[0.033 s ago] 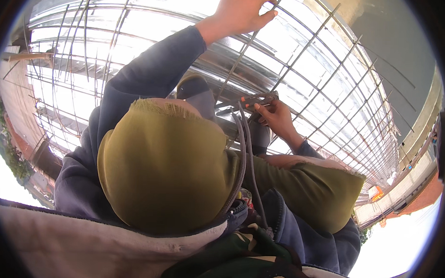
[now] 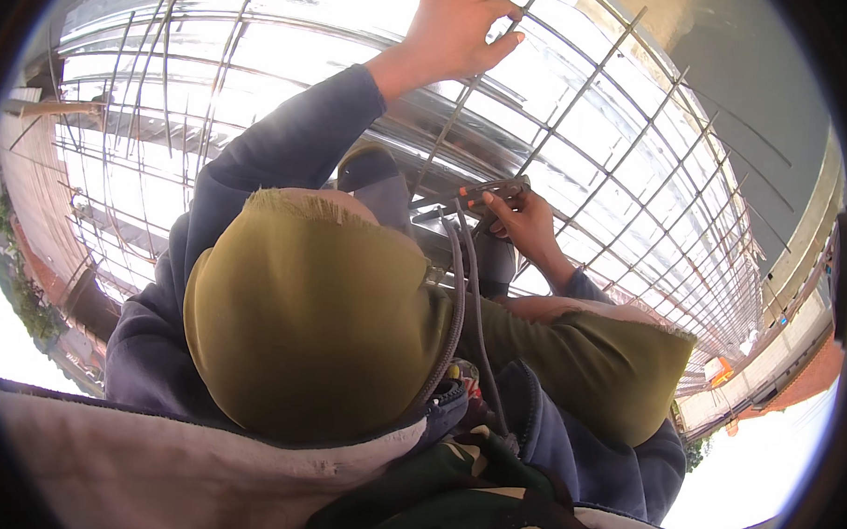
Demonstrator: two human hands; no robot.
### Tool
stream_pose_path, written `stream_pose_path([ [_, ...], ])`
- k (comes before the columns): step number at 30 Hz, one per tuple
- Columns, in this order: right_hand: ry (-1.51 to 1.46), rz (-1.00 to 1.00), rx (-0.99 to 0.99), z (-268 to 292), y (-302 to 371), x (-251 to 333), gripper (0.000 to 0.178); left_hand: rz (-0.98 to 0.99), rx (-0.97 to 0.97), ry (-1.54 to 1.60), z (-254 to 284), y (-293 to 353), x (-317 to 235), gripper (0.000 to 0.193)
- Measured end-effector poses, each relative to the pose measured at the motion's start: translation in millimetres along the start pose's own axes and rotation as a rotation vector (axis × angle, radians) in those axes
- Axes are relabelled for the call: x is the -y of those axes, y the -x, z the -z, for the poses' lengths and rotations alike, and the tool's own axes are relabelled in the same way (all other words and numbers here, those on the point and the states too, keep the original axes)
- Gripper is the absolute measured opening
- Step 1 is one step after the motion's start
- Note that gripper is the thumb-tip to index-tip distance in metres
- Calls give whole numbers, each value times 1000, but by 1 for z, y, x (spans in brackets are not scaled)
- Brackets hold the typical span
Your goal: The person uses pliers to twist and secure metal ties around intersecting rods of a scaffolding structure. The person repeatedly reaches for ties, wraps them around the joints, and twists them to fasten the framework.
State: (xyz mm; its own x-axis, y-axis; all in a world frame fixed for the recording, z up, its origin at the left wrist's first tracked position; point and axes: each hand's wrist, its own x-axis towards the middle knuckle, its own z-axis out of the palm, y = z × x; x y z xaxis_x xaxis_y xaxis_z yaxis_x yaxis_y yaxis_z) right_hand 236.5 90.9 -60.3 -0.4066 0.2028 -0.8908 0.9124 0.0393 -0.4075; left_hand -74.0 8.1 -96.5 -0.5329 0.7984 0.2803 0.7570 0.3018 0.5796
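Note:
My left hand [image 2: 455,32] reaches up over a grid of thin steel reinforcing bars. Its forefinger and thumb curl round a bar [image 2: 457,112] near a crossing, and the other fingers are partly cut off by the upper edge. Lower and to the right, my right hand [image 2: 529,223] grips a dark metal tool [image 2: 512,185] that looks like pincers. That tool lies roughly level against the bars, with orange spots along its handle side. My fingers partly cover it, so I cannot make out whether its jaws hold anything.
Bright, shiny sheeting lies behind the bar grid. Loose bar ends [image 2: 764,136] stick out at the right, beside a grey surface [image 2: 776,67]. Two drawstrings [image 2: 469,294] hang before me. My dark shoe [image 2: 369,169] stands among the bars.
My left hand has shifted slightly down and to the left along the bar. The right hand and the pincers-like tool have barely moved.

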Motion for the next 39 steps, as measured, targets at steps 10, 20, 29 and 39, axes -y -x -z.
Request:
stream_pose_path([
  [10, -141, 659, -130, 37, 6, 27, 19, 223, 732, 638, 22, 126, -99, 35],
  [20, -483, 455, 118, 85, 42, 85, 49, 572, 623, 1170, 29, 39, -119, 39],
  [29, -484, 278, 351, 90, 40, 73, 40, 591, 382, 1232, 4, 41, -97, 40],
  [39, 1236, 724, -394, 148, 24, 162, 28, 411, 322, 436, 47, 16, -3, 32],
])
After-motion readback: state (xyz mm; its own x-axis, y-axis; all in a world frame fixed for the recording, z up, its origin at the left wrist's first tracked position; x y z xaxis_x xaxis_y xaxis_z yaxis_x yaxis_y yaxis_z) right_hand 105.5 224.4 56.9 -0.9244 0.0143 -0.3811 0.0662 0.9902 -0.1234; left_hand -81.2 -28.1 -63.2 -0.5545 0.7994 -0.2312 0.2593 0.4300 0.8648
